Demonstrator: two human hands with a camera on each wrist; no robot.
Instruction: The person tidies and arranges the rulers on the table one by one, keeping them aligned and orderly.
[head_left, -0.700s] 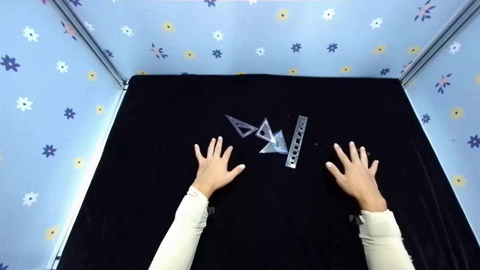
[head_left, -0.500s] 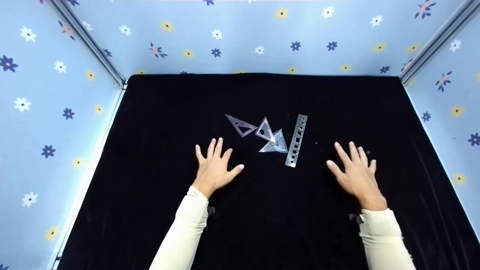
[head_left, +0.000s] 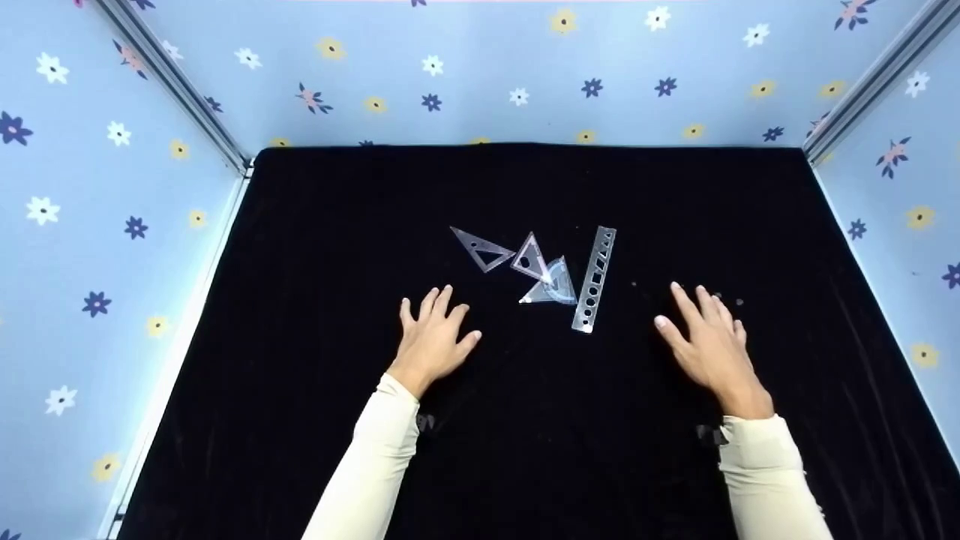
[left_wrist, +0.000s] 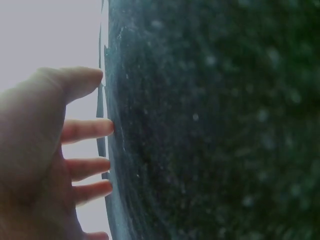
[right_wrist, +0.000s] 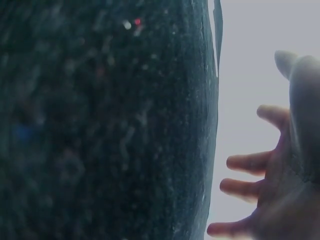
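Observation:
My left hand (head_left: 431,343) is spread just above or on the black cloth, left of the drawing tools, holding nothing. Off to the right, my right hand (head_left: 714,351) also has its fingers extended and holds nothing. Between the hands lie a long clear set square (head_left: 481,247), a smaller set square (head_left: 534,256) and a bluish protractor (head_left: 559,282) that overlaps a clear triangular piece (head_left: 533,297). A clear ruler (head_left: 589,279) with cut-out shapes lies right of them, slanted. In the wrist views, the left fingers (left_wrist: 87,129) and right fingers (right_wrist: 250,162) are apart, with no tool between them.
Black cloth (head_left: 480,450) covers the table. Blue flowered panels (head_left: 480,67) stand behind and at both sides, with metal posts (head_left: 176,82) at the corners. Small specks (head_left: 739,301) lie near the right hand.
The left hand's fingers have drawn closer together and its fingertips have shifted slightly right and nearer the body. The right fingers have also drawn together a little. The tools have stayed in place.

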